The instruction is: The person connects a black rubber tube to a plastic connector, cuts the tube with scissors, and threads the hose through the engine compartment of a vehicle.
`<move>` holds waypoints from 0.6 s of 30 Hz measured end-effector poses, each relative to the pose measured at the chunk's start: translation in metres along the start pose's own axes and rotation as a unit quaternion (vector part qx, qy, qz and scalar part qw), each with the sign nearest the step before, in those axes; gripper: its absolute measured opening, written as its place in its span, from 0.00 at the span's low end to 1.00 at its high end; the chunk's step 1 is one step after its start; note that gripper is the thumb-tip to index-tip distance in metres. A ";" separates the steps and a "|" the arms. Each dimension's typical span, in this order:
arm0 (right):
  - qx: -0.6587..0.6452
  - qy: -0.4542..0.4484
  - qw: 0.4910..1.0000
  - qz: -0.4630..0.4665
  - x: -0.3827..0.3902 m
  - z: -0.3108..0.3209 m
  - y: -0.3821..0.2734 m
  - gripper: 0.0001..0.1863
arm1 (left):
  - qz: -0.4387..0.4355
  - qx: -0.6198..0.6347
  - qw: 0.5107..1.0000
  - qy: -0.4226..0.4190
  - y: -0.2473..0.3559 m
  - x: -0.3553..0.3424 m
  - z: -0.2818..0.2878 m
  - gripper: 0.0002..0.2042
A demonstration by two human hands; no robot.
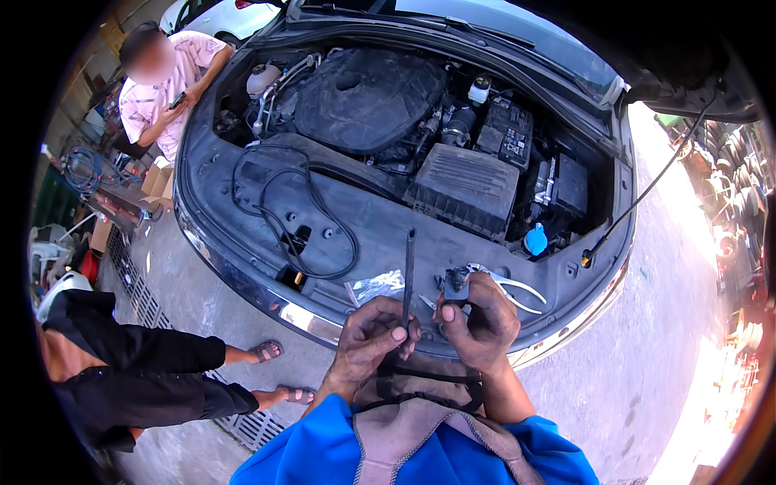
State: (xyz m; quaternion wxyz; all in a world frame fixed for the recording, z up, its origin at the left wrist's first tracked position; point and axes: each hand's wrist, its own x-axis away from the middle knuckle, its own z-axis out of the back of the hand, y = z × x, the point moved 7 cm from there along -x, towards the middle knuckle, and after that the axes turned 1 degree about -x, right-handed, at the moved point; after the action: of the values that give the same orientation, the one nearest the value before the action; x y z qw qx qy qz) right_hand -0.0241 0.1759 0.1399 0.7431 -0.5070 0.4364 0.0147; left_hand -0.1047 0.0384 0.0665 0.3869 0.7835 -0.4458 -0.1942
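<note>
My left hand (pixel 373 334) grips a thin dark rod-like tool (pixel 409 271) that stands upright in front of the car's front panel (pixel 388 226). My right hand (pixel 482 318) pinches a small dark part (pixel 455 284) just to the right of the rod. Both hands are grimy and almost touch at the fingertips. White-handled pliers (pixel 511 287) lie on the panel just behind my right hand. A crumpled clear plastic bag (pixel 377 284) lies on the panel to the left of the rod.
The hood is up, held by a prop rod (pixel 647 194). A loose black cable (pixel 299 222) loops over the front panel. One person (pixel 166 77) leans on the left fender holding a phone. Another in dark shorts and sandals (pixel 137 364) stands at my left. A drain grate (pixel 137 291) runs along the floor.
</note>
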 end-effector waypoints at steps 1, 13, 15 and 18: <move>0.004 0.001 1.000 -0.004 0.000 0.000 -0.001 0.09 | 0.000 0.001 1.000 0.000 -0.001 0.000 0.001 0.11; -0.173 0.039 0.973 -0.146 0.004 -0.006 0.022 0.06 | 0.024 -0.024 0.999 0.010 -0.010 0.006 0.003 0.11; -0.213 0.039 0.963 -0.158 0.002 -0.007 0.021 0.05 | 0.020 -0.025 0.999 0.005 -0.011 0.007 0.003 0.11; -0.267 0.045 0.944 -0.186 0.000 -0.006 0.020 0.05 | 0.025 -0.015 1.000 -0.011 -0.012 0.009 0.002 0.12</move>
State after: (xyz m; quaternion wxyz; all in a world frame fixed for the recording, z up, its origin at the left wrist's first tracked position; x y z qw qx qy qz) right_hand -0.0373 0.1806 0.1242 0.5497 -0.7593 0.3468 -0.0308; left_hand -0.0945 0.0339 0.0565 0.3988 0.7638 -0.4667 -0.1996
